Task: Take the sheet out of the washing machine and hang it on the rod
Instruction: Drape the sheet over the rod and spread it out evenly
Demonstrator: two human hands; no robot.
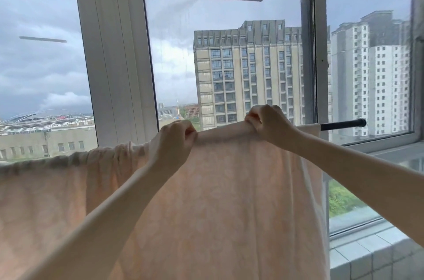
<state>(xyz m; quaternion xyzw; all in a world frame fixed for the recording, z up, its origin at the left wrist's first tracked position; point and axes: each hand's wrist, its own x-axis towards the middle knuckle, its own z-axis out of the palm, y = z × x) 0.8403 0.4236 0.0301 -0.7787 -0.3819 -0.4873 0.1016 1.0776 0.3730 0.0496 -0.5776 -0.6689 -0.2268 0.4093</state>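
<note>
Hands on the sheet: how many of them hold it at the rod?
2. The left hand pinches the sheet at the top fold near the middle; the right hand pinches it further right, near the bare black end of the rod.

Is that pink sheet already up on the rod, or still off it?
On it. The sheet drapes over the rod, bunched at the left, while the left hand and right hand pinch its top edge.

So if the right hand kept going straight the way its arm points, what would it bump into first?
Probably the window glass. The right hand already pinches the sheet on the rod, and the arm points up-left toward the pane behind; depth is unclear.
</note>
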